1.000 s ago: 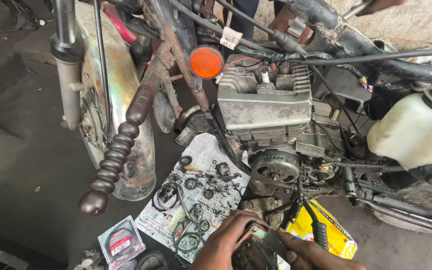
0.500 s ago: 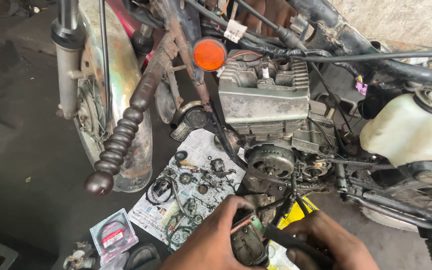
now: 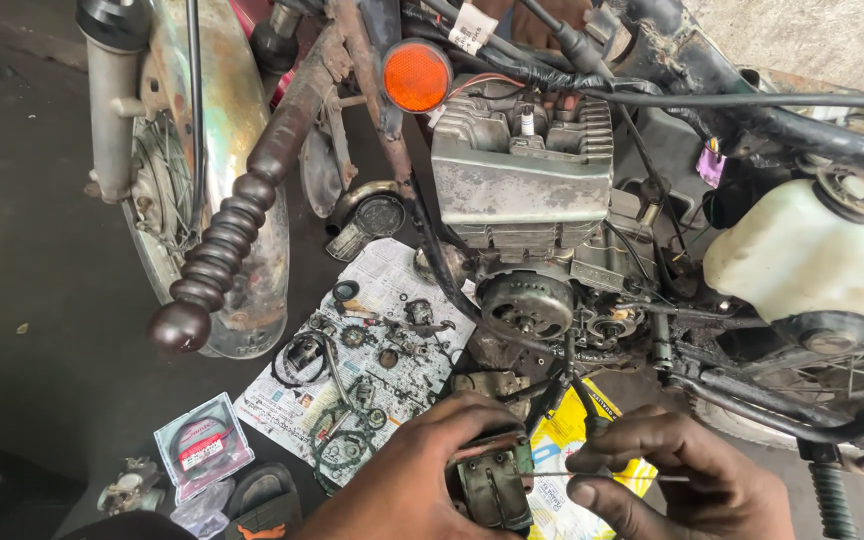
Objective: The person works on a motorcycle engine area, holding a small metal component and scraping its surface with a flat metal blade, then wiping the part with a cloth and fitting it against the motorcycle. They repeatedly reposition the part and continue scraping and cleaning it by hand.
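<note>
Two hands in view, both at approx 6 o'clock of the frame. Left hand [image 3: 422,470] was closed round one small greasy carburettor-like part [image 3: 492,485] – fingers wrapped over its top, the part sitting just right of the palm. Right hand [image 3: 687,475] pinched one thin wire or needle [image 3: 562,474] between thumb and forefinger, grip nearly shut, the tip meeting the part's right side.

One newspaper sheet [image 3: 402,290] lay on the floor at 7 o'clock from centre, scattered w/ many small bits – too many and too small to count. One yellow packet [image 3: 562,440] sat under the hands. One clear packet [image 3: 202,445] w/ a ring inside at 8 o'clock. One orange reflector [image 3: 417,75] at 12 o'clock; one engine block [image 3: 522,175] beside it; one white tank [image 3: 812,260] at 3 o'clock; one front wheel [image 3: 217,170] at 10 o'clock.
</note>
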